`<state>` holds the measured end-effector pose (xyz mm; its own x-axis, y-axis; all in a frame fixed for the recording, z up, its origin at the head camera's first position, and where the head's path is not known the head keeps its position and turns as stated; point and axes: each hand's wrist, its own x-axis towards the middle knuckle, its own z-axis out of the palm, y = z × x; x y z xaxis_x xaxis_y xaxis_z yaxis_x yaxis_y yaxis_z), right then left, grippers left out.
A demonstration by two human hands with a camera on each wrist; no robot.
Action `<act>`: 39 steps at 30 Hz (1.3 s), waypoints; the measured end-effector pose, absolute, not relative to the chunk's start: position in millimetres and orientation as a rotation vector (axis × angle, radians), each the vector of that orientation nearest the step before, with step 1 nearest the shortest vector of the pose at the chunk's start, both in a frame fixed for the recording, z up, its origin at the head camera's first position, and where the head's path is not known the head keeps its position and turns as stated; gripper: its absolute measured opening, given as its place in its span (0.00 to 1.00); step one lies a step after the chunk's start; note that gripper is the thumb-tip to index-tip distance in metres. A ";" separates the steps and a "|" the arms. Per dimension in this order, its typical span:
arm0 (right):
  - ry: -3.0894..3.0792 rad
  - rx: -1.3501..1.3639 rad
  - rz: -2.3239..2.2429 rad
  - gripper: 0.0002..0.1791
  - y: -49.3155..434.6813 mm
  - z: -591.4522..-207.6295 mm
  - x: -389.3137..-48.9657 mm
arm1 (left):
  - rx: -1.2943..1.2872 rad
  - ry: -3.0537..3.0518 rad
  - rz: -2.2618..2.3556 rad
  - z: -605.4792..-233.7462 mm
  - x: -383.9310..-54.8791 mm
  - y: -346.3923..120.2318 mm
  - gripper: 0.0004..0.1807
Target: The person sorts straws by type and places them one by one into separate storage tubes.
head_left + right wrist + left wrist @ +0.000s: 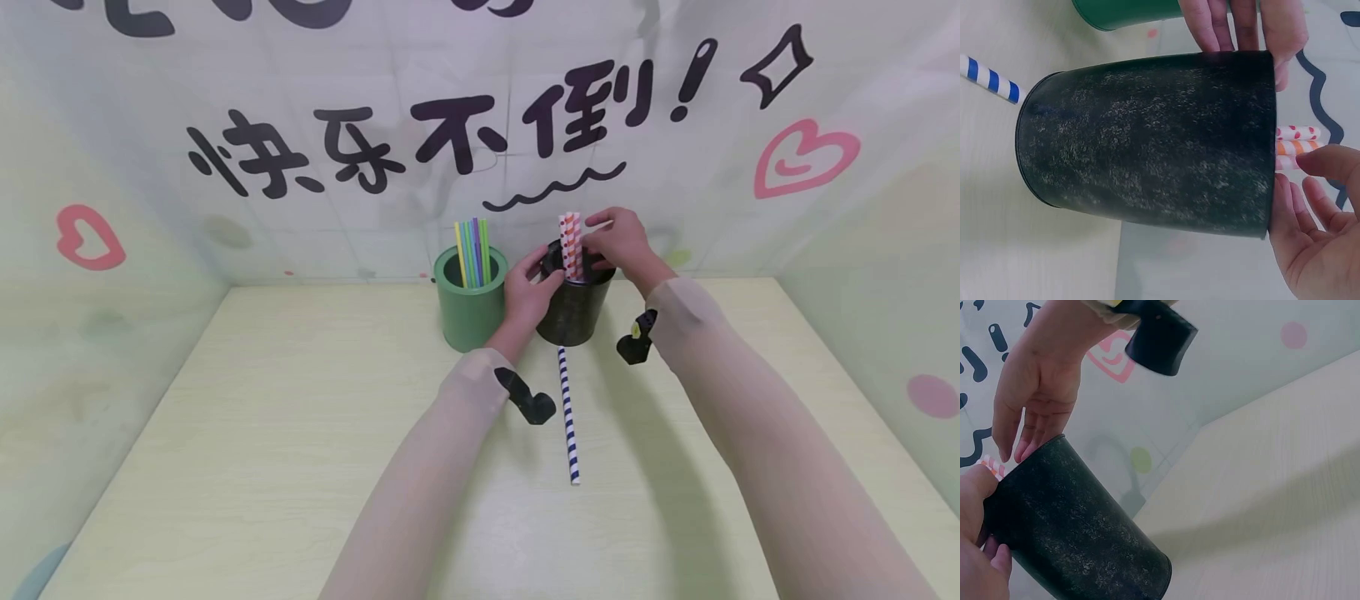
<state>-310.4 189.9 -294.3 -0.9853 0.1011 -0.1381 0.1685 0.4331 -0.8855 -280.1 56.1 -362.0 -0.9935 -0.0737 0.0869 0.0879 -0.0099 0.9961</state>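
Observation:
A dark metal bucket (573,312) stands near the back wall, with several patterned paper straws (571,246) upright in it. My left hand (527,293) holds the bucket by its left side near the rim, thumb in front. Over the right part of the rim is my right hand (618,240), fingers loosely bent beside the straws. In the right wrist view, the right thumb (1329,164) is close to a pink-striped straw (1286,162); whether they touch I cannot tell. The left wrist view shows the right fingers (1038,428) reaching down at the rim of the bucket (1079,519).
Left of the bucket stands a green cup (471,317) with several thin coloured straws (472,254). A blue-and-white striped paper straw (569,417) lies on the pale table (262,433) before the bucket. A printed wall cloth (337,233) hangs close behind.

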 end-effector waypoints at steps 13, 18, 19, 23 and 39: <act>2.615 -0.028 -1.525 0.17 204.8 -291.4 -273.1 | 0.039 -2.163 -2.149 -363.1 -281.2 56.8 0.25; 2.616 -0.106 -1.495 0.17 209.7 -298.2 -256.9 | 0.041 -2.168 -2.145 -363.4 -280.2 56.6 0.25; 2.607 -0.117 -1.490 0.17 210.6 -300.7 -253.8 | 0.040 -2.169 -2.143 -363.3 -279.8 56.6 0.25; 2.564 -0.147 -1.501 0.17 213.2 -313.7 -243.6 | 0.031 -2.170 -2.138 -363.2 -279.6 56.8 0.25; 2.455 -0.118 -1.726 0.17 212.2 -369.4 -218.3 | 0.011 -2.156 -2.147 -363.1 -278.8 57.2 0.25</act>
<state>-218.3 212.2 -369.4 -0.9874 -0.1431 -0.0672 0.0148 0.3396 -0.9405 -278.8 57.2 -363.1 -0.9951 -0.0750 0.0651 0.0647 0.0067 0.9979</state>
